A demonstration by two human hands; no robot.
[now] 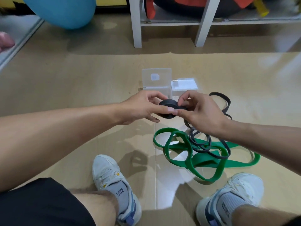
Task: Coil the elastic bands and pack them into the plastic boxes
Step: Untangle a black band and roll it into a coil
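Note:
A black elastic band is partly wound into a tight coil (167, 106) held above the floor. My left hand (143, 106) grips the coil from the left. My right hand (202, 111) pinches the band at the coil's right side. The loose black tail (226, 108) runs from under my right hand and loops across the floor. A green elastic band (192, 159) lies uncoiled in a tangle under it. Just beyond my hands stand two clear plastic boxes: one with its lid up (156, 79) and a shut one (184, 86) to its right.
My two white shoes (114, 181) (228, 198) rest at the near edge of the wooden floor. A white shelf's legs (136, 26) stand at the back. A blue exercise ball (65, 10) sits at the back left.

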